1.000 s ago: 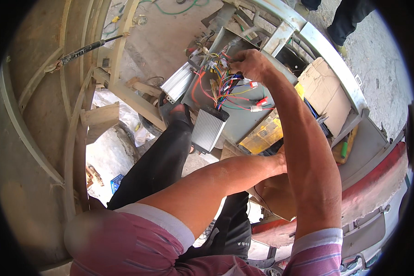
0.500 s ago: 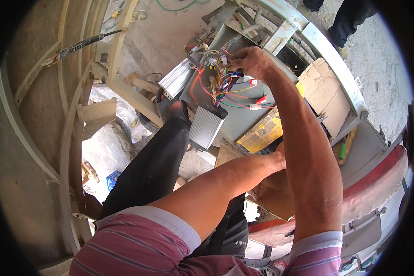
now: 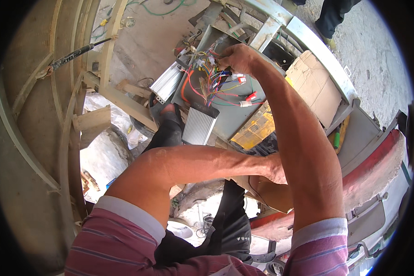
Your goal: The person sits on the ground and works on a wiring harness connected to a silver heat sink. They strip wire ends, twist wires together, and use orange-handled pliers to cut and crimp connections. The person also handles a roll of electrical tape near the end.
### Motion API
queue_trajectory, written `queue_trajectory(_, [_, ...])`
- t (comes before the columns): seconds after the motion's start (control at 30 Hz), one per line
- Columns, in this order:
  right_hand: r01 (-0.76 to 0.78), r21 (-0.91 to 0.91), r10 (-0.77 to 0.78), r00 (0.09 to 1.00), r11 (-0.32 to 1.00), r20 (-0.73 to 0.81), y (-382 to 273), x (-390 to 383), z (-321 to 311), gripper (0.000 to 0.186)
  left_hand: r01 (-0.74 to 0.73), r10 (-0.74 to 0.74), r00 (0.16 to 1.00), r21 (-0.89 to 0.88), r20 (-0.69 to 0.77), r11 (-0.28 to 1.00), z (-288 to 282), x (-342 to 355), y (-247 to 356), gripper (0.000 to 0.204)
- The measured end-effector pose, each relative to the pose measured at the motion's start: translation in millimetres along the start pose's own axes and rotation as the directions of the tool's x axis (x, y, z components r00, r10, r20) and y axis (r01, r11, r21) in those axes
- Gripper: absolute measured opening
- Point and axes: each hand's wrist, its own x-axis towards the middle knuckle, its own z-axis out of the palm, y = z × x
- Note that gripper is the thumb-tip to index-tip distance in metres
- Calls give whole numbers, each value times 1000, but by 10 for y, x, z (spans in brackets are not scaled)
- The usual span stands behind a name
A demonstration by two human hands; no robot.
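While your right hand (image 3: 239,60) reaches over the tangle of wires (image 3: 209,80), its fingers curl inward at the tangle's right side; whether they pinch a wire, I cannot tell. Your left hand (image 3: 275,168) sits partly hidden behind your right forearm, nearer to you than the yellow box (image 3: 255,131), so neither its opening nor any grip can be made out. The wires lie over the grey tray (image 3: 229,116), running from the end of the near finned box (image 3: 199,127). A red plug (image 3: 251,96) and a white plug (image 3: 246,104) lie toward their right. The second finned box (image 3: 167,83) rests tilted to their left. Cardboard (image 3: 315,85) stands beyond your right forearm.
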Motion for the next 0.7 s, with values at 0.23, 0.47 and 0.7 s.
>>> queue_trajectory(0.23, [-133, 283, 123, 991, 950, 52, 14, -4, 0, 23, 733, -479, 665, -380, 573, 564, -1536, -927, 830, 19])
queue_trajectory(0.47, [-45, 291, 16, 995, 956, 100, 28, 3, -41, 23, 263, -350, 931, -477, -101, 839, -2526, -1961, 1485, 15])
queue_trajectory(0.7, [-289, 594, 311, 948, 750, 69, -214, -147, 94, 21, -163, -192, 805, -521, -561, 838, -2617, -2166, 845, 8])
